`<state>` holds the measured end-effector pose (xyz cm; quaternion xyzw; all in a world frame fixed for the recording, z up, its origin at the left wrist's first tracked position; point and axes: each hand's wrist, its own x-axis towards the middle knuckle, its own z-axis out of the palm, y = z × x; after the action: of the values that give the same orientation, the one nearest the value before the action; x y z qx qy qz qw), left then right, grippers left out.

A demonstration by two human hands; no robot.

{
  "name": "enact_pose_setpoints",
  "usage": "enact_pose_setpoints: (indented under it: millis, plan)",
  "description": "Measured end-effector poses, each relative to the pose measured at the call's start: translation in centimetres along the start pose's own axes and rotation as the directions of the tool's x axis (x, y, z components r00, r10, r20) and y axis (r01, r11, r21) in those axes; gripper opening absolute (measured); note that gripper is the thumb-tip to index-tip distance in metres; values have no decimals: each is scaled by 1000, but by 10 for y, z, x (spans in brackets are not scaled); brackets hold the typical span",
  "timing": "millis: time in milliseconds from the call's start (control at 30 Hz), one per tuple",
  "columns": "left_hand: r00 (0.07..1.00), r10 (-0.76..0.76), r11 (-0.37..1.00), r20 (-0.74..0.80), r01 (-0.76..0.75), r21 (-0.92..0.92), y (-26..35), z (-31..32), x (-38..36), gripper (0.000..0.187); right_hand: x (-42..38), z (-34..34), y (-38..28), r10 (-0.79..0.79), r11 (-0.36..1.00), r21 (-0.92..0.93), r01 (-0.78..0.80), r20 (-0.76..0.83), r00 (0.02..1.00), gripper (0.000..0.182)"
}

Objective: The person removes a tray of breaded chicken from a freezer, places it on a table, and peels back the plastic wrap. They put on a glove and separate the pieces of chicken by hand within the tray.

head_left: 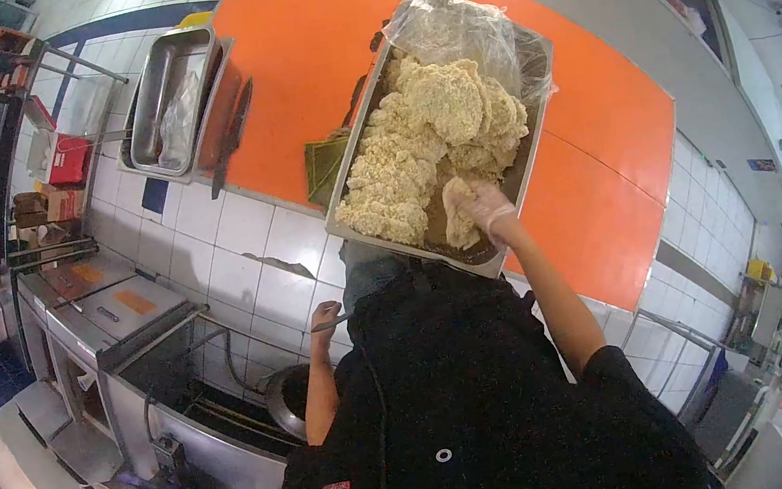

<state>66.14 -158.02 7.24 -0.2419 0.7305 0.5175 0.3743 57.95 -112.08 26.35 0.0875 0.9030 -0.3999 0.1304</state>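
Observation:
My right hand (pixel 487 210), in a clear glove, grips a pale breaded piece (pixel 459 217) low in the right part of a metal tray (pixel 535 137). Breaded pieces (pixel 381 180) are lined up along the tray's left side, with larger ones (pixel 446 105) piled near the middle. Clear plastic film (pixel 455 32) covers the far end. Brown crumbs show on the tray bottom beside my right hand. My left hand (pixel 324 317) is outside the tray, low beside my body, its fingers closed round a thin grey thing that I cannot make out.
The tray rests on an orange table (pixel 600 152). A green cloth (pixel 326 166) lies left of it. Farther left are a knife (pixel 233 136) and a steel pan (pixel 172 95). A fryer (pixel 191 396) stands at lower left, a white cabinet (pixel 620 18) at upper right.

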Motion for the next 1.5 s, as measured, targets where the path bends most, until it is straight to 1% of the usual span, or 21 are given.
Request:
enact_pose_setpoints:
  millis: [33,133,233,267,333,367,433,600,700,733,767,800,833,900,967,1033,1133,1233,1333,1433,1500]
  plan:
    - [1000,1,1000,7,-1,11,-4,-1,1,35,-3,-24,-35,249,919,304,-250,41,968,36]
    - [1000,4,998,21,-6,61,-6,-3,2,35,-6,-60,-76,109,987,132,-92,-131,985,35]
    - [1000,-15,1000,22,15,27,12,-2,-4,35,10,-92,-128,163,942,299,-150,-17,986,37]
    - [999,-22,1000,24,22,8,21,-2,-6,35,27,-94,-131,-277,910,-337,242,-61,959,35]
    - [999,1,1000,34,-2,6,24,-2,-2,36,65,-87,-129,-568,499,-767,403,61,821,33]
    - [999,12,1000,37,-12,5,23,-3,2,37,83,-73,-122,-518,621,-707,338,-47,854,33]
    - [1000,11,1000,13,-11,20,19,-4,7,37,106,-59,-128,-403,697,-682,223,-115,908,34]
    - [999,24,995,-36,-28,-96,-3,-9,7,38,148,-46,-133,-169,493,-867,67,-20,985,44]
    - [999,21,1000,-37,-22,-14,-20,-9,-10,40,133,-44,-124,-438,546,-833,90,-192,878,45]
    - [969,246,966,29,-248,67,-34,-11,-8,40,125,-49,-133,-388,621,-777,97,-197,901,44]
    - [885,451,876,112,-463,132,-59,-15,-3,40,111,-60,-150,-334,693,-714,99,-197,922,44]
    - [964,250,962,91,-258,93,-36,-10,-24,40,97,-67,-163,-280,759,-644,95,-191,941,43]
    - [997,37,998,65,-41,46,-12,-4,-47,39,82,-71,-171,-271,722,-679,134,-99,958,42]
    - [996,14,988,89,-27,151,-1,-5,-48,38,45,-73,-176,-231,649,-729,219,86,969,39]
    - [992,53,980,111,-73,186,-11,-8,-42,37,18,-66,-166,-134,735,-614,288,285,949,33]
    - [979,159,973,124,-177,150,-27,-13,-25,36,8,-48,-135,28,649,-621,440,598,801,25]
    - [991,137,990,13,-137,41,-22,-14,-11,36,-1,-12,-48,215,674,-737,56,267,939,24]
    - [1000,20,999,-6,-20,-25,17,-16,-9,36,1,10,-23,307,634,-725,-268,-82,948,25]
    - [994,98,995,-40,-98,15,25,-18,4,36,21,26,-16,388,596,-682,-424,-218,895,36]
    - [997,64,998,-37,-64,-11,30,-21,4,37,23,14,-18,458,636,-632,-443,-153,876,34]
    - [999,40,999,-18,-40,9,36,-15,5,37,21,22,-6,448,565,-753,-336,-62,892,28]
